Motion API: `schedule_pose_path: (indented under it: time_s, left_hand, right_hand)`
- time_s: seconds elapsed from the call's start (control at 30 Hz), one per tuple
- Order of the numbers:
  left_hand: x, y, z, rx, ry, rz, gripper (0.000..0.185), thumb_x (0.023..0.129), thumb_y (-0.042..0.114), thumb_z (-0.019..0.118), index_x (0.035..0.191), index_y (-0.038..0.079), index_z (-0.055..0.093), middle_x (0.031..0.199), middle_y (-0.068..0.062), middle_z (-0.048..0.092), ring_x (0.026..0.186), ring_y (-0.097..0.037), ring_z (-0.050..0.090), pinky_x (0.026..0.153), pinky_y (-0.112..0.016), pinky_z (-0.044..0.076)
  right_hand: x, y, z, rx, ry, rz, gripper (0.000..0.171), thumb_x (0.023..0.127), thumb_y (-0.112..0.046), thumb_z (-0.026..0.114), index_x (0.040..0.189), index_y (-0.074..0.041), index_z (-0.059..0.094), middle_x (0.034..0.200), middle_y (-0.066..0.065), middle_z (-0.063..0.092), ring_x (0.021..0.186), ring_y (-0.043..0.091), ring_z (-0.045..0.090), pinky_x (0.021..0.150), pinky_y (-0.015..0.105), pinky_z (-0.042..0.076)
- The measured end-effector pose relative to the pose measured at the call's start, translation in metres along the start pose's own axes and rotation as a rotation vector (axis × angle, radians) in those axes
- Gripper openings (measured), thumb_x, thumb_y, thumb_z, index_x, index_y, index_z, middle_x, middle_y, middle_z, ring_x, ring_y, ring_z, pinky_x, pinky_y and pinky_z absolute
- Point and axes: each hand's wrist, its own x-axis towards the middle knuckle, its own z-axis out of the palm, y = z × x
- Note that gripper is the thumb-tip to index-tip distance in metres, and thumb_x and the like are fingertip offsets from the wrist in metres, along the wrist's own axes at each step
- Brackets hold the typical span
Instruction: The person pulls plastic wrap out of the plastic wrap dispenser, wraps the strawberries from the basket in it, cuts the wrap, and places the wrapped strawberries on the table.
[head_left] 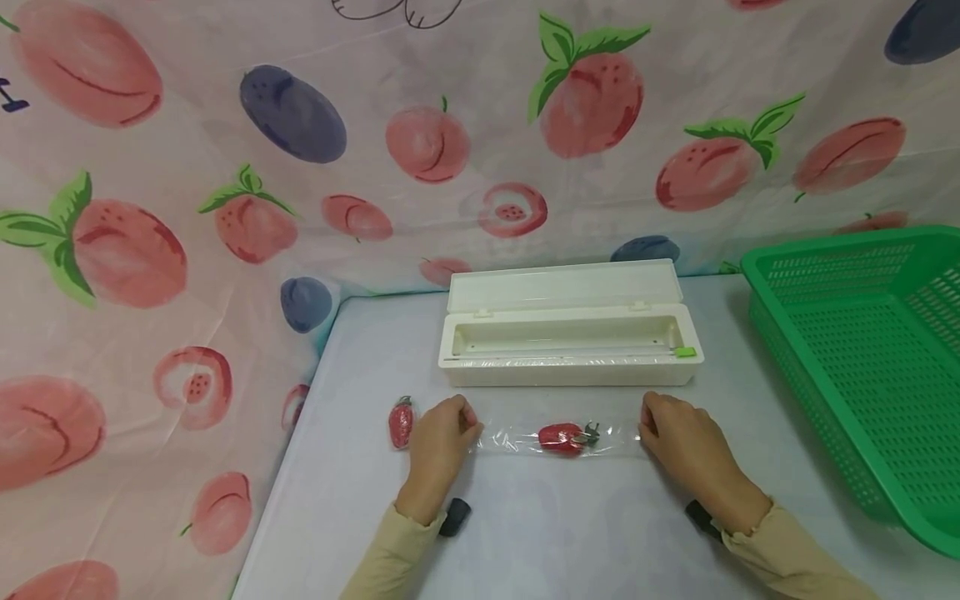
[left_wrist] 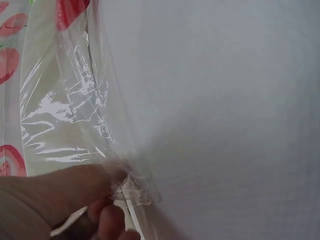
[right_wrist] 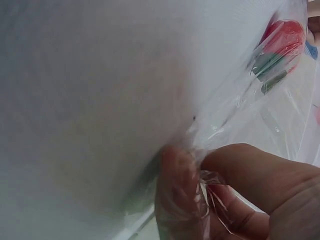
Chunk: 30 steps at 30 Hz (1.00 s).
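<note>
A strip of clear cling film (head_left: 504, 438) is stretched between the two hands, with a red strawberry (head_left: 558, 438) wrapped at its middle, green leaves toward the right. My left hand (head_left: 437, 446) pinches the film's left end between thumb and fingers. At the other end, my right hand (head_left: 688, 443) pinches the gathered film; the right wrist view shows the crumpled plastic (right_wrist: 212, 176) between thumb and fingers. A second strawberry (head_left: 401, 423), shiny as if wrapped, lies just left of my left hand. Behind the film stands a white cling film dispenser (head_left: 570, 375), its lid raised.
A green slide cutter (head_left: 686, 352) sits at the right end of the dispenser's front edge. On the right stands a large green plastic basket (head_left: 817, 400). A fruit-print cloth (head_left: 360, 275) hangs behind and left of the white table (head_left: 570, 533).
</note>
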Motion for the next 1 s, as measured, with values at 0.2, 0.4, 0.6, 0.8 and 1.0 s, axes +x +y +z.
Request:
schedule_pose_path:
  time_s: [0.2,0.4,0.6,0.8,1.0]
  left_hand:
    - [-0.0016,-0.0011,0.0013,0.049,-0.002,0.156,0.017,0.079,0.003,0.079,0.074,0.017,0.07,0.072,0.005,0.059,0.065,-0.01,0.057,0.056,-0.023,0.046]
    - [-0.0027,-0.0048,-0.0004,0.049,-0.039,0.177,0.008,0.083,0.007,0.078,0.081,0.015,0.078,0.073,0.005,0.058,0.066,-0.011,0.058,0.058,-0.022,0.046]
    - [-0.0054,-0.0047,-0.0035,0.106,-0.024,0.246,0.01,0.082,0.005,0.079,0.083,0.014,0.079,0.077,0.004,0.06,0.072,-0.013,0.06,0.059,-0.022,0.048]
    - [-0.0064,-0.0066,-0.005,0.173,0.024,0.418,0.017,0.073,0.0,0.084,0.081,0.013,0.079,0.079,0.004,0.06,0.077,-0.015,0.058,0.065,-0.024,0.049]
    - [-0.0045,-0.0077,-0.0061,0.204,-0.037,0.554,0.022,0.073,-0.005,0.082,0.083,0.015,0.078,0.085,0.004,0.069,0.081,-0.014,0.059,0.069,-0.025,0.05]
  right_hand:
    - [0.0004,-0.001,0.0011,-0.037,0.017,-0.011,0.025,0.078,0.006,0.073,0.071,-0.007,0.053,0.061,0.0,0.047,0.052,0.015,0.044,0.045,0.029,0.037]
    - [-0.0011,-0.0005,0.0012,-0.101,0.073,-0.054,0.023,0.074,0.006,0.075,0.069,-0.008,0.057,0.065,0.001,0.047,0.051,0.014,0.042,0.041,0.026,0.033]
    - [-0.002,-0.0011,-0.0001,-0.183,0.141,-0.14,0.02,0.072,0.007,0.077,0.07,-0.006,0.063,0.066,0.002,0.046,0.059,0.017,0.046,0.045,0.028,0.037]
    - [-0.0031,0.0005,-0.0016,-0.275,0.087,-0.287,0.023,0.067,0.007,0.084,0.077,-0.006,0.069,0.076,0.003,0.055,0.074,0.023,0.053,0.062,0.036,0.047]
    - [-0.0031,0.0042,-0.0051,-0.274,0.026,-0.355,0.022,0.068,0.006,0.084,0.081,-0.007,0.073,0.082,0.001,0.062,0.076,0.02,0.049,0.068,0.038,0.047]
